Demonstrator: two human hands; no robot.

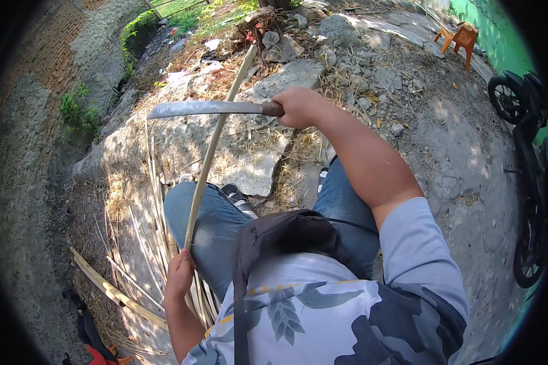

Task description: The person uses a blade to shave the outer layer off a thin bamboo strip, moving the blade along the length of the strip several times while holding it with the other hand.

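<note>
My right hand (pixel 299 108) is wrapped round the brown handle of a machete (pixel 210 108), whose long grey blade points left, held out in front of me. A long, pale bamboo strip (pixel 212 146) slants up from beside my left thigh, and the blade crosses it near its upper part. Whether the edge has entered the strip I cannot tell. Down by my left knee, my left hand (pixel 181 272) grips the strip's lower end with closed fingers.
Several split bamboo strips (pixel 158 234) lie at my left, with a thicker bamboo piece (pixel 112 292) beyond them. Concrete slabs (pixel 249 164) and rubble (pixel 362 73) lie ahead. A motorcycle (pixel 526 176) and an orange plastic chair (pixel 466 39) stand at right. Another person's legs (pixel 88 325) show lower left.
</note>
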